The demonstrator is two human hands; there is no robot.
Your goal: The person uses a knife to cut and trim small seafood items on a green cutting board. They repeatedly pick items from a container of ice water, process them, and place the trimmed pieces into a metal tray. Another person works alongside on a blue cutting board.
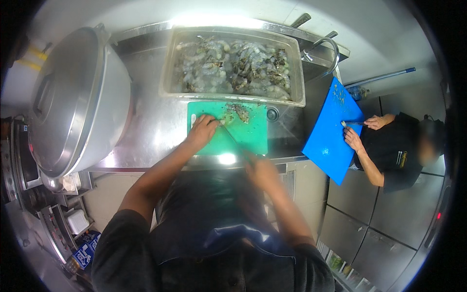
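Note:
My left hand (203,129) rests at the left side of a green cutting board (251,135), its fingertips pinching a small shrimp (222,122) against the surface. In my right hand (263,173), blurred and near the counter's front edge, is a knife (230,135). Its thin blade slants up and left, the tip at or very near the shrimp; exact contact is unclear. Dark shrimp scraps (239,112) lie heaped at the board's far edge. Just behind the board stands a translucent plastic tub (163,73) full of raw shrimp (215,65), many looking peeled.
A large lidded metal pot (73,98) occupies the counter's left end. To the right are a drain (273,114) and a curved faucet (335,51). A co-worker (394,153) at the right cuts on a blue cutting board (321,142) that reaches toward the sink. Shelving (60,222) stands lower left.

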